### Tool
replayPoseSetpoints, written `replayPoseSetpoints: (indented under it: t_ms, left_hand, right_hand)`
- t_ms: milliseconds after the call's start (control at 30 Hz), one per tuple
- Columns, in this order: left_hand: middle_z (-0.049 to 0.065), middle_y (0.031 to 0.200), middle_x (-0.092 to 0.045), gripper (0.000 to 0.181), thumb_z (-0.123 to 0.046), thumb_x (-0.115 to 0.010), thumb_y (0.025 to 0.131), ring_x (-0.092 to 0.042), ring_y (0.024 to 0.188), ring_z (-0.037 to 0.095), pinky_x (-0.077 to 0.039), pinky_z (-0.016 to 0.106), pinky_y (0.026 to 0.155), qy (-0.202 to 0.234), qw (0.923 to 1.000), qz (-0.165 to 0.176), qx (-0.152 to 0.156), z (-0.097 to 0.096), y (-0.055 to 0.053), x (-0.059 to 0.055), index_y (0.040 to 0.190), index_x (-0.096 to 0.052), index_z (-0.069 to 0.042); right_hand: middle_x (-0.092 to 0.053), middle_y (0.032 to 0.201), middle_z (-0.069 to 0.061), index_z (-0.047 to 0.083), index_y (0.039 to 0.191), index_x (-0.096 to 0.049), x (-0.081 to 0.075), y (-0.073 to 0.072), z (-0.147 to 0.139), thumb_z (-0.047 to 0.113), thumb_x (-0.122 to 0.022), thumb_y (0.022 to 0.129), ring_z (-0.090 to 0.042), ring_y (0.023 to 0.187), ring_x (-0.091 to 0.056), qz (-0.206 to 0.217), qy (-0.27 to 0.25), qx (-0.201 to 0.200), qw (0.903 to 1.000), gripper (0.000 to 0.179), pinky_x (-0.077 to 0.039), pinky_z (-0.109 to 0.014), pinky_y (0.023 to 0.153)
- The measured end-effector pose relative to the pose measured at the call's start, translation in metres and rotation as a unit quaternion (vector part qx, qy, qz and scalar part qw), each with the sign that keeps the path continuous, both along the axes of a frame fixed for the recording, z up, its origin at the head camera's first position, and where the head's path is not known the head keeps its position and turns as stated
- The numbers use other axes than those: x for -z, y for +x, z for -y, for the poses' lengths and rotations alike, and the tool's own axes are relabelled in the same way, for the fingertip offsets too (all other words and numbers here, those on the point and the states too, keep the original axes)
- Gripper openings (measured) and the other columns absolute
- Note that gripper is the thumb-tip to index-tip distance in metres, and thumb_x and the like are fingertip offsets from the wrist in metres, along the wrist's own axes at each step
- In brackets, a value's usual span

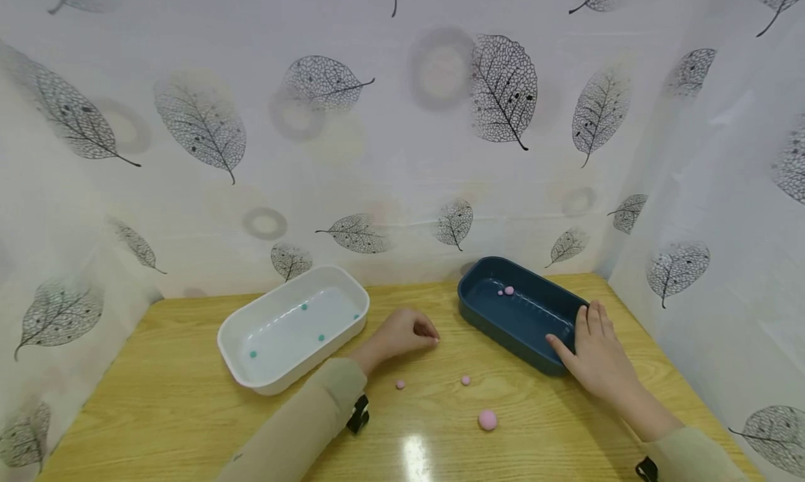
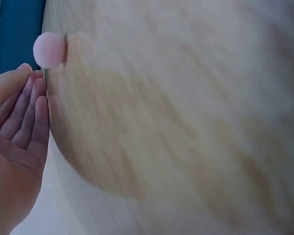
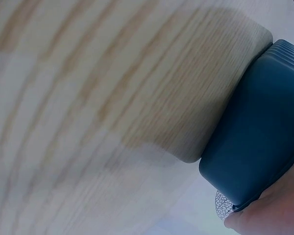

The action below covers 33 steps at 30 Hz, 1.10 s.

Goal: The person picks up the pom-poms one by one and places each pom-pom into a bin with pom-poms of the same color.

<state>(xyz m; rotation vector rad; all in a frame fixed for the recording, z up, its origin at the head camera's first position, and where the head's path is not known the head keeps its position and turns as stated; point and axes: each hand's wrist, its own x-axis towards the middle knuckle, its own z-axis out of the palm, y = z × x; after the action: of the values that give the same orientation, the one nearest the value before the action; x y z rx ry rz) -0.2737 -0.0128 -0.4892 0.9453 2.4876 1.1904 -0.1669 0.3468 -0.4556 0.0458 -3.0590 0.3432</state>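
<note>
My left hand (image 1: 402, 334) is above the table between the two tubs, thumb and index tips pinched together. A tiny pale pink spot shows at its fingertips, apparently a small pink ball, mostly hidden. In the left wrist view, a pink ball (image 2: 50, 50) sits just beyond the fingertips. My right hand (image 1: 597, 360) rests on the near right end of the dark blue tub (image 1: 516, 339), fingers straight across the rim and thumb over the near side. Inside that tub lie a pink ball (image 1: 509, 290) and a tinier one (image 1: 499, 293).
On the wooden table (image 1: 170, 384) lie loose pink balls: a large one (image 1: 487, 420), a small one (image 1: 465, 381) and another (image 1: 400, 384) by the left wrist. A white tub (image 1: 229, 360) at left holds several green bits (image 1: 321, 337). A leaf-patterned curtain (image 1: 402, 168) surrounds the table.
</note>
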Motion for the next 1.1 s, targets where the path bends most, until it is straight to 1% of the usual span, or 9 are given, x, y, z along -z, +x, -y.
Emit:
replayPoseSetpoints:
  t_ms: [167,267,367,467,600,767,933,1033,1100]
  left_hand:
    - [0.005,0.094,-0.083,0.006,-0.01,-0.08,0.094,-0.07,0.082,0.002,-0.058,0.017,0.08,0.013,0.9999,0.005,-0.004,-0.003,-0.002,-0.002,0.097,-0.084,-0.007]
    - [0.006,0.095,-0.083,0.008,-0.012,-0.079,0.095,-0.067,0.081,0.0,-0.057,0.018,0.079,0.027,0.9992,0.025,-0.016,-0.006,-0.002,-0.004,0.099,-0.084,-0.007]
    - [0.007,0.098,-0.083,0.01,-0.012,-0.078,0.097,-0.068,0.083,0.002,-0.058,0.019,0.079,0.04,0.9979,0.045,-0.023,-0.009,-0.001,-0.009,0.102,-0.084,-0.006]
    - [0.009,0.101,-0.082,0.011,-0.011,-0.076,0.098,-0.071,0.087,0.007,-0.059,0.021,0.082,0.05,0.9971,0.054,-0.021,-0.013,-0.001,-0.017,0.104,-0.082,-0.004]
    - [0.012,0.102,-0.082,0.012,-0.009,-0.076,0.098,-0.075,0.09,0.014,-0.06,0.021,0.082,0.049,0.9979,0.041,-0.013,-0.02,-0.005,-0.031,0.105,-0.082,-0.002]
    - [0.012,0.103,-0.083,0.014,-0.011,-0.077,0.098,-0.076,0.088,0.016,-0.059,0.018,0.076,0.039,0.9991,0.016,-0.006,-0.03,-0.01,-0.043,0.106,-0.082,-0.001]
    - [0.011,0.103,-0.083,0.014,-0.012,-0.076,0.099,-0.074,0.085,0.012,-0.058,0.017,0.074,0.045,0.9988,0.015,-0.011,-0.039,-0.013,-0.048,0.107,-0.082,-0.003]
    - [0.009,0.102,-0.083,0.013,-0.012,-0.075,0.1,-0.071,0.084,0.008,-0.057,0.017,0.075,0.052,0.9983,0.012,-0.024,-0.045,-0.014,-0.049,0.108,-0.083,-0.005]
    - [0.01,0.103,-0.082,0.013,-0.012,-0.075,0.1,-0.07,0.084,0.008,-0.057,0.017,0.075,0.06,0.9976,0.009,-0.034,-0.049,-0.014,-0.049,0.109,-0.082,-0.005]
  right_hand:
    - [-0.005,0.163,-0.053,-0.031,0.152,-0.017,0.0,0.0,0.0,0.054,-0.048,0.11,-0.066,0.155,-0.005,0.001,0.001,-0.001,1.0,0.099,-0.016,-0.075,0.126]
    - [-0.006,0.163,-0.053,-0.031,0.152,-0.017,0.001,0.0,0.0,0.054,-0.048,0.11,-0.066,0.155,-0.006,0.001,0.003,-0.002,1.0,0.1,-0.016,-0.075,0.126]
    - [-0.007,0.163,-0.053,-0.031,0.152,-0.017,0.001,-0.001,0.0,0.054,-0.048,0.11,-0.066,0.155,-0.007,-0.001,0.006,-0.002,1.0,0.1,-0.017,-0.075,0.126]
    - [-0.007,0.162,-0.053,-0.031,0.152,-0.018,0.001,-0.002,0.0,0.054,-0.048,0.11,-0.066,0.155,-0.008,-0.005,0.008,-0.003,0.9999,0.1,-0.018,-0.075,0.126]
    - [-0.006,0.163,-0.053,-0.031,0.152,-0.017,0.0,-0.002,-0.001,0.054,-0.047,0.11,-0.066,0.155,-0.008,-0.005,0.005,-0.003,1.0,0.1,-0.017,-0.075,0.126]
    - [-0.006,0.163,-0.053,-0.031,0.152,-0.017,0.0,-0.002,-0.001,0.055,-0.047,0.11,-0.066,0.155,-0.009,-0.004,0.004,-0.002,1.0,0.1,-0.016,-0.075,0.127]
    - [-0.008,0.163,-0.052,-0.031,0.152,-0.018,-0.001,-0.002,-0.001,0.055,-0.047,0.11,-0.066,0.155,-0.01,-0.005,0.01,-0.003,0.9999,0.1,-0.018,-0.074,0.127]
    - [-0.008,0.162,-0.053,-0.031,0.151,-0.019,-0.001,-0.001,-0.001,0.055,-0.047,0.11,-0.066,0.155,-0.01,-0.004,0.009,-0.004,0.9999,0.1,-0.017,-0.074,0.127]
    - [-0.008,0.162,-0.053,-0.032,0.151,-0.018,-0.001,-0.001,-0.001,0.055,-0.047,0.11,-0.066,0.155,-0.009,-0.003,0.008,-0.004,1.0,0.1,-0.017,-0.074,0.127]
